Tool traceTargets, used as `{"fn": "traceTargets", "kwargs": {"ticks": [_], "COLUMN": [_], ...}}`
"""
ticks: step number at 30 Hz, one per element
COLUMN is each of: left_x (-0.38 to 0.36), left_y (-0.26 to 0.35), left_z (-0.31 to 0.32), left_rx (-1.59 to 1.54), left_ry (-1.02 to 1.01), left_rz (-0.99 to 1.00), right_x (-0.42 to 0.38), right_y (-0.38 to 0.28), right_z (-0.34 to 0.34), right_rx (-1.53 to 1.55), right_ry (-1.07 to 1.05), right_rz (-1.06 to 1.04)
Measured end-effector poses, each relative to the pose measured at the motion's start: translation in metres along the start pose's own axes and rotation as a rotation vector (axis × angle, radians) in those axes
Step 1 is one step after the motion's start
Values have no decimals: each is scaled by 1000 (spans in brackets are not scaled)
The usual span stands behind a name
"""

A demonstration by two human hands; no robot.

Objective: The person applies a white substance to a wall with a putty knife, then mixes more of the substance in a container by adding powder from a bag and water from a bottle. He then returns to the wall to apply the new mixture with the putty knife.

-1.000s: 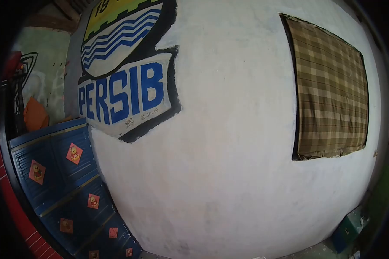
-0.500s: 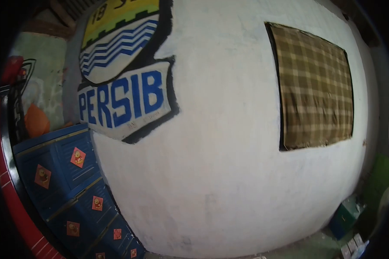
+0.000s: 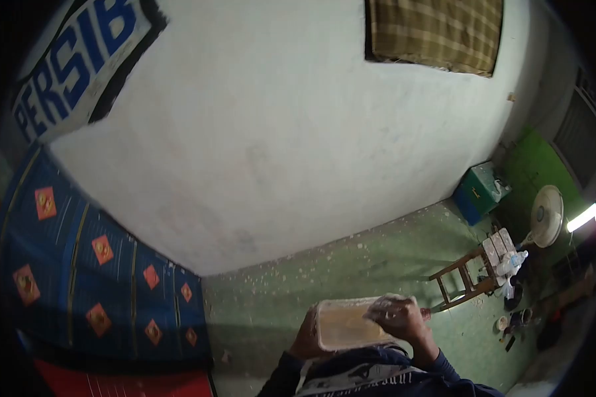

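My left hand (image 3: 304, 336) grips the left side of a rectangular plastic container (image 3: 341, 302) held in front of my body. A pale yellowish inside shows in the container. My right hand (image 3: 409, 325) is closed at the container's right end. From its fingers a whitish, smeared flat tool (image 3: 381, 306) reaches over the rim, and a short reddish end sticks out on the far side of the fist. I cannot tell the tool's exact kind.
A white wall (image 3: 278, 132) faces me, with a painted sign (image 3: 79, 59) and a checked cloth (image 3: 437, 33). Blue cabinets (image 3: 122, 264) stand left. At right are a wooden ladder-like stool (image 3: 470, 281), a fan (image 3: 547, 215) and a green-blue box (image 3: 477, 198). White spots dot the green floor (image 3: 298, 278).
The view has tilted down from the upper wall to the floor. Both hands and the container have come into sight at the bottom.
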State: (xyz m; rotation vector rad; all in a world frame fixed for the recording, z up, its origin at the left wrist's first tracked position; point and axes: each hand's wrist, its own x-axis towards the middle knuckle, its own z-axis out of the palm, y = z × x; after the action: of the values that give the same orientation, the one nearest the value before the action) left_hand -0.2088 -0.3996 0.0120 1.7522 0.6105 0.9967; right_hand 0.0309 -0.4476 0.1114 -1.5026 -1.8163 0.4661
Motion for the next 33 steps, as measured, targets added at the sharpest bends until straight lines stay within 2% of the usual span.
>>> {"fn": "traceTargets", "kwargs": {"ticks": [1,3,4,6,8,9,11,14,16,17,18,21,22,24,25,26,27,29,30,31,33], "left_x": [-4,0,0,0,4,19,31,78,101,112,121,162,173,199,203,213,219,231,232,238,259], "left_y": [1,1,-1,-12,-36,-16,-32,-20,-36,-47,-33,-30,-43,-16,-3,-11,-18,-34,-37,-42,-51], "left_z": [4,11,12,26,42,54,87,176,236,263,253,349,373,423,423,453,462,485,493,502,519], "left_rx": [-3,-4,-17,192,-132,-39,-127,-312,-287,-250,-287,-345,-261,-240,-220,-213,-191,-148,-265,-264,-138], "left_ry": [24,-70,-56,-119,-51,-70,-132,-185,-295,-349,-432,-626,-689,-795,-864,-891,-874,-828,-758,-761,-694], "left_rz": [-29,-67,-93,44,-71,19,-164,-174,-169,-148,-110,-220,-24,-79,-116,-133,-75,43,-39,-41,-2], "right_x": [-1,-1,2,-5,-4,-7,-20,-65,-99,-119,-119,-182,-196,-222,-228,-249,-261,-285,-294,-301,-307], "right_y": [6,7,9,33,30,40,58,124,169,193,162,210,216,226,216,243,250,267,277,287,306], "right_z": [-3,-18,-22,-24,-39,-52,-77,-126,-165,-182,-189,-247,-260,-283,-279,-291,-296,-311,-319,-328,-352], "right_rx": [-48,-63,-16,-35,-50,-61,-82,-125,-130,-177,-267,-166,-170,-48,-64,-25,-2,-14,91,201,273], "right_ry": [41,-37,-36,13,34,49,97,211,274,352,416,600,617,852,866,990,1113,1163,1272,1377,1385], "right_rz": [-110,9,30,-43,17,-38,-61,19,90,126,151,436,468,664,682,695,691,728,730,727,753]}}
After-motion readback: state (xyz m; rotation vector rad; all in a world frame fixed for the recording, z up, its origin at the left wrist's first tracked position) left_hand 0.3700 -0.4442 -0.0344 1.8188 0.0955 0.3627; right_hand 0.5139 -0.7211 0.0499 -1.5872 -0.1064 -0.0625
